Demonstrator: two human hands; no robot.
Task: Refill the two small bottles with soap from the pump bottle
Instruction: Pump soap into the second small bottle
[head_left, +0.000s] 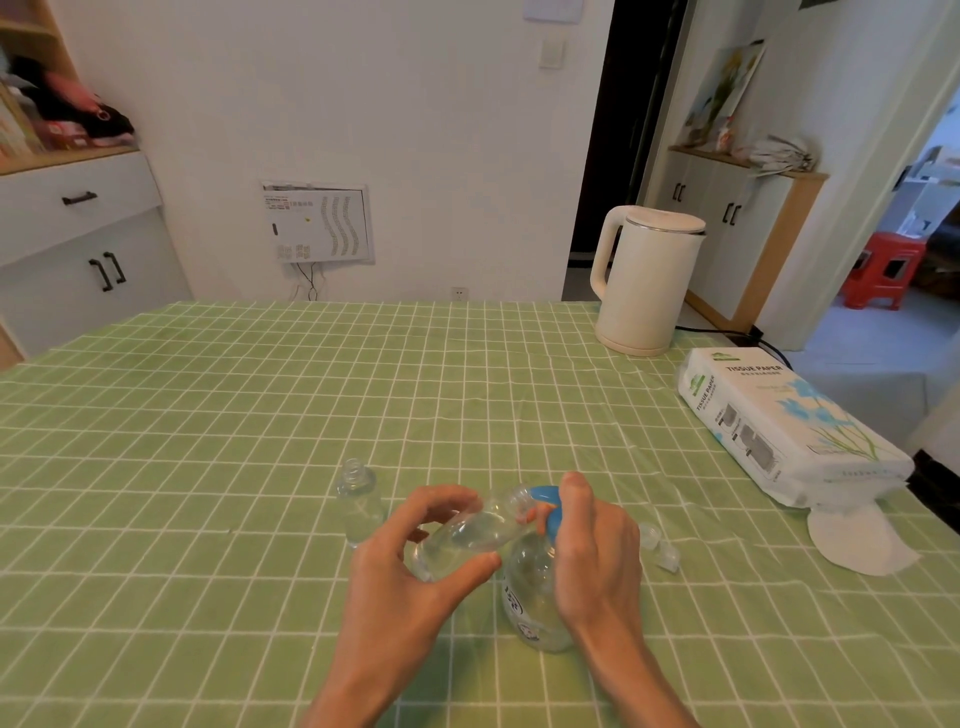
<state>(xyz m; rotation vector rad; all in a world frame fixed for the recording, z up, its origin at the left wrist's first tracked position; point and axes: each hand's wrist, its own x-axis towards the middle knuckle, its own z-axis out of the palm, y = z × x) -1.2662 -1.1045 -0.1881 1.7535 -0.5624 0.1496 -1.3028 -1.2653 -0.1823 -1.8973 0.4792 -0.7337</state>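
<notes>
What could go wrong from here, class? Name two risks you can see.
The left hand holds one small bottle tilted at the blue nozzle of the pump bottle; soap could miss its narrow mouth onto the tablecloth. The other small bottle stands uncapped beside that hand, so a nudge might topple it.

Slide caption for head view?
Left hand holds small bottle tilted at pump bottle's blue pump head; right hand grips it.
</notes>
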